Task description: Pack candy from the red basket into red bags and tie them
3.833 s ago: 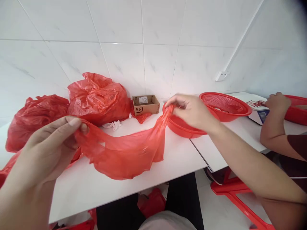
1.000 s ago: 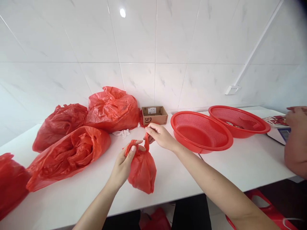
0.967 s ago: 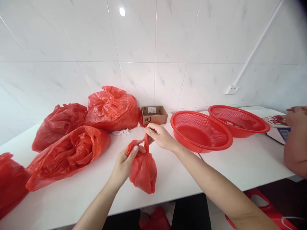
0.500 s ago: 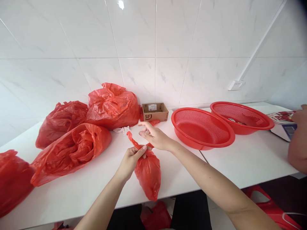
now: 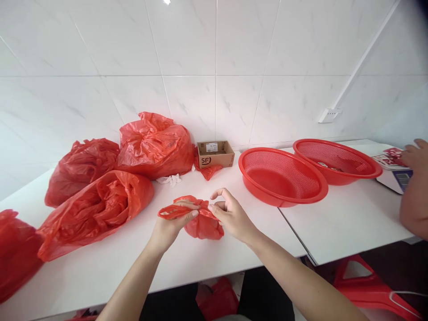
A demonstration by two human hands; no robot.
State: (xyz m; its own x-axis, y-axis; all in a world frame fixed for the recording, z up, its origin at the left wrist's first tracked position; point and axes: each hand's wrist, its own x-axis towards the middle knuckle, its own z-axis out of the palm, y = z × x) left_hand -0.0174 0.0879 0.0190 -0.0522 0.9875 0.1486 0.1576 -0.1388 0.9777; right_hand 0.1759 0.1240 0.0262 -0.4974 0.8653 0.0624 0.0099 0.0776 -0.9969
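Note:
A small red plastic bag (image 5: 204,227) rests on the white table (image 5: 254,249) in front of me, its bulging lower part lying flat and its contents hidden. My left hand (image 5: 174,223) is closed on the bag's mouth, with the thumb on top and some fingers behind the film. On the other side, my right hand (image 5: 230,214) pinches the mouth's right edge between thumb and fingertips, the index finger curled above. Between the two hands the rim is stretched into a narrow slit.
Large red bags (image 5: 154,145) crowd the left side. A small cardboard box (image 5: 216,155) and crumpled white tissue (image 5: 170,179) lie behind my hands. Red perforated basins (image 5: 282,176) stand right. At the far right, a co-worker's hand (image 5: 416,154) is above a scale (image 5: 397,178).
The bag's twisted neck is now spread into an open-edged mouth. My right hand has come down onto its edge, and the bag has moved away from the table's front edge.

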